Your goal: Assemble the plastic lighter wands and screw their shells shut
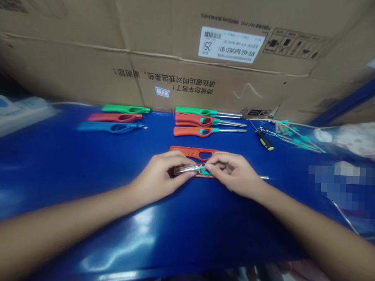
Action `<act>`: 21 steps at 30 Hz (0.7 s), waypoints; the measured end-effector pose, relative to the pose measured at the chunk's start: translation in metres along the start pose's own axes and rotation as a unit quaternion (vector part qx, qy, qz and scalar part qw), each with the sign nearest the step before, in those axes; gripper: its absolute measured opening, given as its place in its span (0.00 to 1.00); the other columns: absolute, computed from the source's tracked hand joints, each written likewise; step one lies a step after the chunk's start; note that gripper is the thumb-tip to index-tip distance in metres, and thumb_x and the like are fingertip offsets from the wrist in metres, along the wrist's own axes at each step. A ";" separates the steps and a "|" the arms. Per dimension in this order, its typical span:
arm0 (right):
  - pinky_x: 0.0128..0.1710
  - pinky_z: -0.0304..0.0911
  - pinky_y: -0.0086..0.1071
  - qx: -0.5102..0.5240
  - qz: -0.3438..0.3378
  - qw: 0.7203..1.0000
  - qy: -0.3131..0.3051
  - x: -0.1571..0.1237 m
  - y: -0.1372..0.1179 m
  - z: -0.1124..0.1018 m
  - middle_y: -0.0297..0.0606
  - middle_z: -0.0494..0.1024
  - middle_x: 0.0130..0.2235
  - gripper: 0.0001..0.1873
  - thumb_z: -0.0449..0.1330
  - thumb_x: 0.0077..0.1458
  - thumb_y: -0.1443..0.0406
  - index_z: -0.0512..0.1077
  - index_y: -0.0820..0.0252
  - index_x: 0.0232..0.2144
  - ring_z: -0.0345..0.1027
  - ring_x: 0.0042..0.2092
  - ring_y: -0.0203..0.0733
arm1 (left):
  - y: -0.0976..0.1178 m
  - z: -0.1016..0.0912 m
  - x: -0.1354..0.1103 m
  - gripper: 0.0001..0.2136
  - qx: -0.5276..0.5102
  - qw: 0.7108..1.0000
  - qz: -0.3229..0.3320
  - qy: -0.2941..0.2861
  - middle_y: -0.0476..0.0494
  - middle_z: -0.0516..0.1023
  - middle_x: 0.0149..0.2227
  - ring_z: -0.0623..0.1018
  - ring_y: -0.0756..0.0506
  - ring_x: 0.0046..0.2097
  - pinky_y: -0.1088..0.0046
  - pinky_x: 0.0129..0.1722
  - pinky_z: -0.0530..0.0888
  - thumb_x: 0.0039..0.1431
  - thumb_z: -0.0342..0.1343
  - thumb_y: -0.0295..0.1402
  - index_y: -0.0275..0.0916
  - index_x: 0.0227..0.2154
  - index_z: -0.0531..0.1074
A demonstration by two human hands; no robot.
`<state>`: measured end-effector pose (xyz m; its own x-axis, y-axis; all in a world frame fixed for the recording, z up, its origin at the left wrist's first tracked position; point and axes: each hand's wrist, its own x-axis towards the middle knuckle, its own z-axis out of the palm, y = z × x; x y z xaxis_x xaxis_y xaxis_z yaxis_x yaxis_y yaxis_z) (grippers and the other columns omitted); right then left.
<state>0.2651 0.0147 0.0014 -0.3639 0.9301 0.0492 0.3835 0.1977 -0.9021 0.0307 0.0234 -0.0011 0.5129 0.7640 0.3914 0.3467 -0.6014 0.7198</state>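
Note:
Between the thumb and fingers of my left hand (156,174) is a clear fuel tank (186,169) with a silvery look, held over an opened red lighter shell (209,176). My right hand (232,171) pinches at the green trigger part (205,170) in that shell; its fingertips partly cover the spot. Past my right hand, the end of a metal lighter tube (264,177) sticks out. Just behind both hands lies a loose orange half shell (187,151), with its right end hidden by my right hand.
Several assembled long lighters (192,131) lie behind the hands. Lighter handles (118,117) in green, red and blue lie at back left. A screwdriver (264,140) and loose green-and-metal parts (296,137) are at back right. A large cardboard box (167,40) borders the blue table (109,228).

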 end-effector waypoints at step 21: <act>0.29 0.62 0.31 -0.022 -0.004 1.000 -0.007 0.000 0.003 0.001 0.40 0.76 0.35 0.13 0.59 0.61 0.57 0.76 0.61 0.34 0.64 0.30 0.35 | -0.002 0.000 -0.003 0.07 -0.012 0.999 -0.020 -0.022 0.46 0.81 0.35 0.77 0.51 0.32 0.77 0.32 0.71 0.61 0.63 0.31 0.40 0.42 0.82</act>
<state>0.2654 0.0153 -0.0017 -0.3788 0.9242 0.0491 0.4169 0.2178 -0.8825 0.0285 0.0220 -0.0039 0.5334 0.7759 0.3368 0.3485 -0.5644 0.7483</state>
